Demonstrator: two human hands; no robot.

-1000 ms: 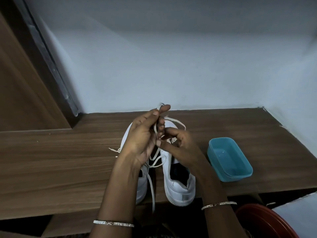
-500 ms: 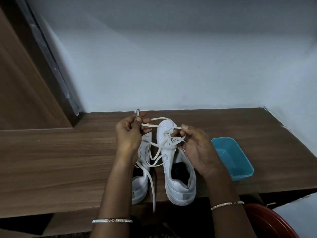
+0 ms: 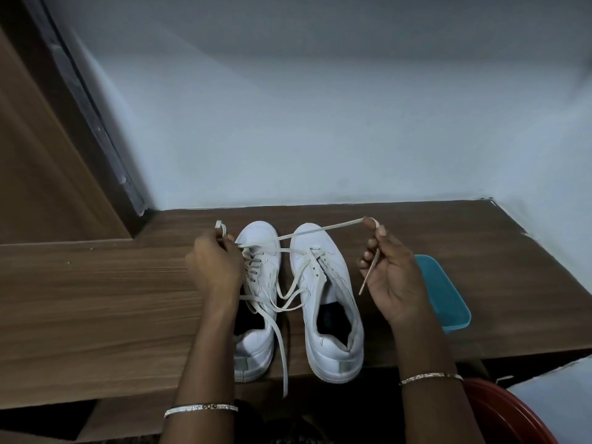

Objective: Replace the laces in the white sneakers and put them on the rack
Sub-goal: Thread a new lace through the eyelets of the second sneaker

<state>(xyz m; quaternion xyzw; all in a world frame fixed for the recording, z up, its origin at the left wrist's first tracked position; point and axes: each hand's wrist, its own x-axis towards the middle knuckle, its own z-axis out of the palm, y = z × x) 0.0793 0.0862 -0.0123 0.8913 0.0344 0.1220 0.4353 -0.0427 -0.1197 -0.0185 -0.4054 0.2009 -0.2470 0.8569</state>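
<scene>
Sneakers stand side by side on the wooden table (image 3: pixel 96 299) in the head view, both white, toes toward the pale wall (image 3: pixel 320 139) and heels close to the front edge. The left sneaker (image 3: pixel 261 280) is partly covered by the left forearm, and the right sneaker (image 3: pixel 323 283) lies in full sight. A white lace (image 3: pixel 320 230) runs taut above both toes from one hand to the other.

The left hand (image 3: pixel 214 267) hovers over the left sneaker's eyelets. Its grip is closed round the lace, with the fingers curled and a short end sticking up above the knuckles.

The right hand (image 3: pixel 394 280) is raised just right of the right sneaker. Its grip is a pinch, with the lace bent over the fingertips and its tail hanging down across the palm.

More lace crosses between the two sneakers' upper eyelets and loops loosely in the gap between them. One strand trails over the table's front edge.

A blue tub (image 3: pixel 448 293) sits on the table behind the right hand. A red basin (image 3: pixel 499 415) shows below the table at the lower right. Each wrist carries a thin bracelet (image 3: pixel 201 409).
</scene>
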